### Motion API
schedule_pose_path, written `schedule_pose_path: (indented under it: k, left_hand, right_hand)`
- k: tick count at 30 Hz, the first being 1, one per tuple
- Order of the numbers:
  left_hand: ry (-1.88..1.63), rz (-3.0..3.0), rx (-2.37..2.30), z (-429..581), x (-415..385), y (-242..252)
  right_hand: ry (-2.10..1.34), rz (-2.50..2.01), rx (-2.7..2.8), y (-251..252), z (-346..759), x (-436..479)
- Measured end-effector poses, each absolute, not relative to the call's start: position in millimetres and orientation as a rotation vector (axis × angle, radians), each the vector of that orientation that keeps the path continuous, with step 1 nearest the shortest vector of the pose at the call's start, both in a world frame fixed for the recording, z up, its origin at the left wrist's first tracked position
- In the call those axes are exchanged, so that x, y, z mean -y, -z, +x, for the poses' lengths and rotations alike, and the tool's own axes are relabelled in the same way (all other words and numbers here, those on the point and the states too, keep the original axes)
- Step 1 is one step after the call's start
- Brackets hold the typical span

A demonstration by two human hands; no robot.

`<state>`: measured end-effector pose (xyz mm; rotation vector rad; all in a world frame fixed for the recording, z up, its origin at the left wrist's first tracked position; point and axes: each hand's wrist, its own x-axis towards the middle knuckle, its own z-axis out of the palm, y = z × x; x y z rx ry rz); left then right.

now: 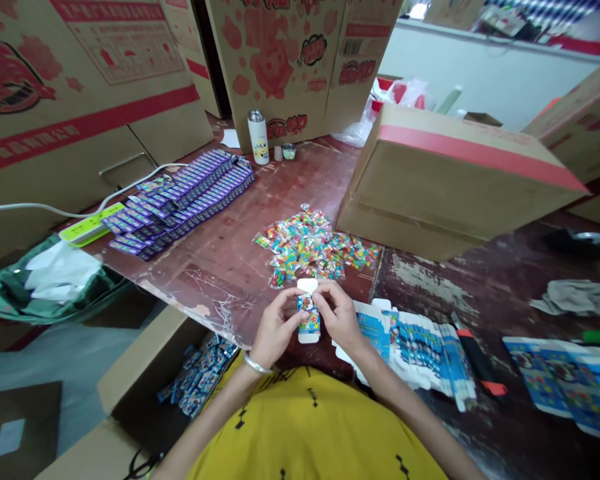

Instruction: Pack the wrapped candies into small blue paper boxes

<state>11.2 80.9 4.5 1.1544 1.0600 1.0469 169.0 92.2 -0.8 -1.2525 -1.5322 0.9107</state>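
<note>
A small blue printed box (309,313) stands out in front of my body, its white flaps extended at top and bottom. My left hand (279,321) grips its left side between thumb and fingers. At the upper right edge, my right hand (337,317) pinches the box near its top flap. Just beyond the hands lies a pile of small clear packets with colourful candies (305,243). Flattened blue and white boxes (420,343) lie overlapped in a row to the right of my right hand.
Purple boxes (180,200) are stacked at left, near a green power strip (87,228). A bottle (259,138) stands at the back. A large carton (430,187) sits at right, near a cutter (480,363). An open carton (140,347) below left holds small blue boxes.
</note>
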Motion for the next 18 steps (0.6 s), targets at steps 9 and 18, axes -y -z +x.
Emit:
schedule_pose_path:
  k: [9,18]
  left_hand:
    - [-1.159,1.036,-1.129,10,-80,2]
    - [-1.052,1.189,-1.139,3,-77,-10]
  right_hand:
    - [-1.232,-1.104,1.342,-9,166,-104]
    - [-1.412,-1.267,1.46,-21,181,-130]
